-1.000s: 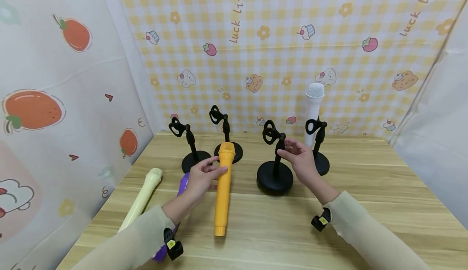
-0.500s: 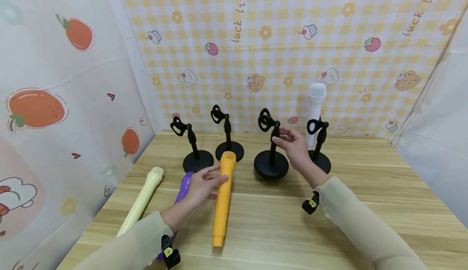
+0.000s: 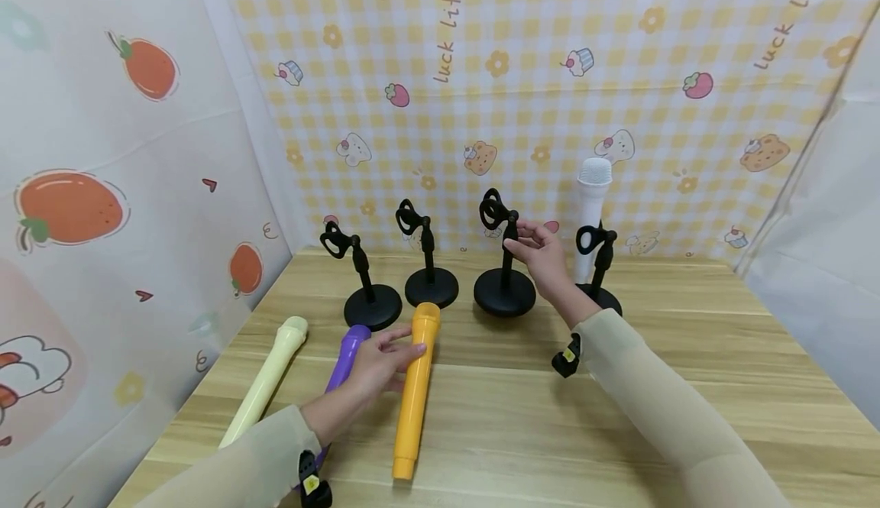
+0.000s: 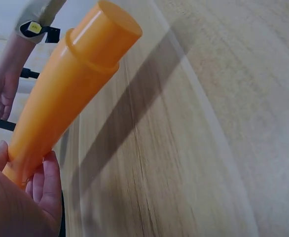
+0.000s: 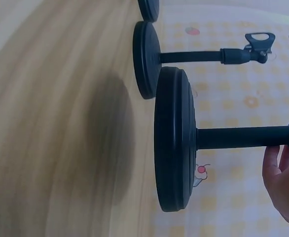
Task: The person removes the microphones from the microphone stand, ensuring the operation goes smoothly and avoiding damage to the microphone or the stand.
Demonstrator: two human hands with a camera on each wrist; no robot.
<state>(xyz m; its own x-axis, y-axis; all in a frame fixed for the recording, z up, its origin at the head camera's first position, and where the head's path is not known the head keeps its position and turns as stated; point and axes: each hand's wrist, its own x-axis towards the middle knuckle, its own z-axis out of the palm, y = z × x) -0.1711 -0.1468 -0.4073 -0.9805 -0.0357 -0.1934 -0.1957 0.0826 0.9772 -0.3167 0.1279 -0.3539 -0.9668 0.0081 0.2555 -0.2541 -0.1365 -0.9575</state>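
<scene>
My left hand [image 3: 378,364] grips an orange microphone [image 3: 415,409] near its head, thumb on one side and fingers on the other. In the left wrist view, the microphone's tail end [image 4: 107,34] tilts up over the table and casts a long shadow. With the fingertips, my right hand [image 3: 546,260] pinches the post of a black microphone stand [image 3: 505,294]. Its round base [image 5: 174,143] hangs above the tabletop in the right wrist view, with a shadow beside it. The stand's clip [image 3: 493,210] holds nothing.
Two black stands with bare clips, the far-left stand [image 3: 373,307] and its neighbour [image 3: 431,288], stand at the back. A white microphone [image 3: 593,202] rises behind the right-hand stand [image 3: 601,260]. A purple microphone [image 3: 346,355] and a cream microphone [image 3: 264,382] lie at left.
My right hand has carried the stand backward and slightly left, toward the row of stands. My left hand has drawn the orange microphone a little toward the front.
</scene>
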